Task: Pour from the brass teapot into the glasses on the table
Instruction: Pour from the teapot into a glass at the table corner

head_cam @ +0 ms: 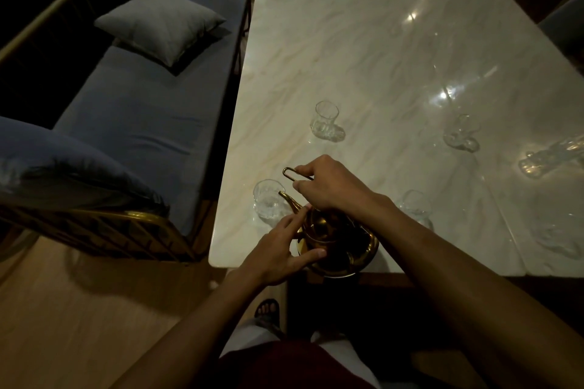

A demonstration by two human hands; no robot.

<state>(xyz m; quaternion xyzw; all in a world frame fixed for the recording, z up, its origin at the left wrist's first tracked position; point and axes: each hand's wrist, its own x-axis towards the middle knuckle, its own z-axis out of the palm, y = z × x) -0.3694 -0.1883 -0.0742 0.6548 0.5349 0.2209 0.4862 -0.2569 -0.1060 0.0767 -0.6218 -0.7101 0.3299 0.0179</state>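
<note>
The brass teapot (339,251) stands at the near edge of the marble table (379,41). Its spout tip reaches the rim of a clear glass (267,200) at the near left. My right hand (331,185) is shut on the teapot's wire handle, whose loop sticks out to the left. My left hand (286,251) rests against the pot's left side, fingers spread, index finger along the spout. Other clear glasses stand farther out: one at the centre (325,120), one to the right (461,133), one just behind my right wrist (415,207).
More glassware (550,158) sits at the right edge, with a faint glass (559,237) nearer me. A blue cushioned bench (142,123) with grey pillows and a brass frame runs along the table's left side. My sandalled foot shows on the wooden floor (94,309).
</note>
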